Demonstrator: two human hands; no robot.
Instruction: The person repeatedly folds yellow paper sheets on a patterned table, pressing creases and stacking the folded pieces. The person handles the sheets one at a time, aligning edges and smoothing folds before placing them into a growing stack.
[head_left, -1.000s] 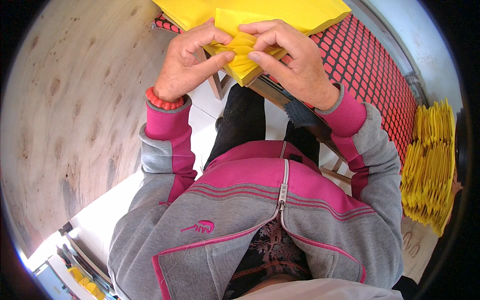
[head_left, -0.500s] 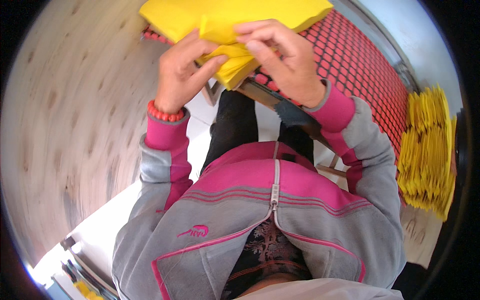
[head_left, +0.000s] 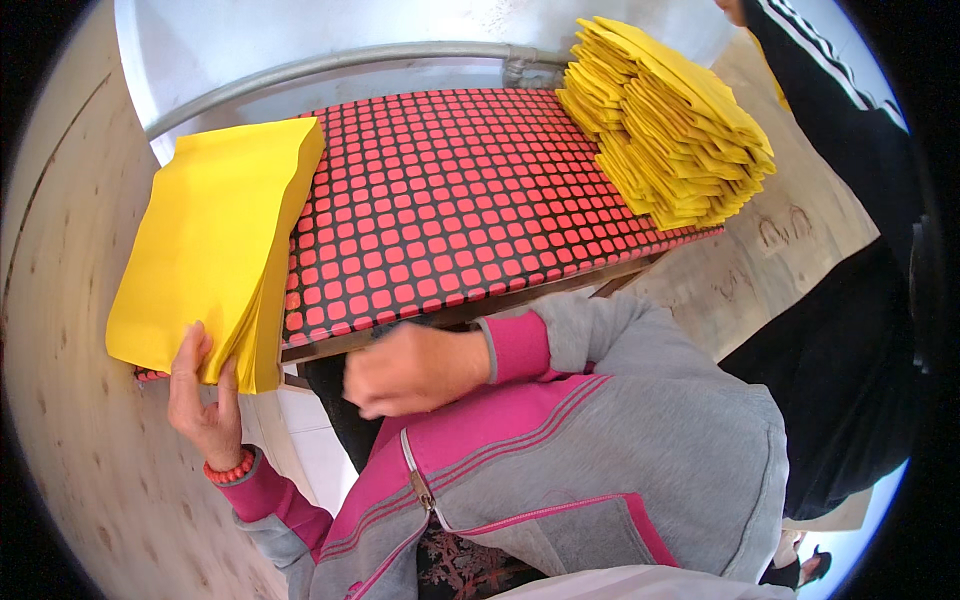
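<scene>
The left hand pinches the yellow stack on the left of the table, and I can't tell if the blurry right hand in front holds anything.

From the wearer's head, the left fisheye camera looks down at close range over the grey-and-pink jacket toward the red-and-black worktop.

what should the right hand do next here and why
Probably bring the right hand over to the near edge of the flat yellow stack: the left hand already touches its near corner, where the layers look slightly parted, while the right hand, blurred, is apart from the stack, in front of the body.
</scene>
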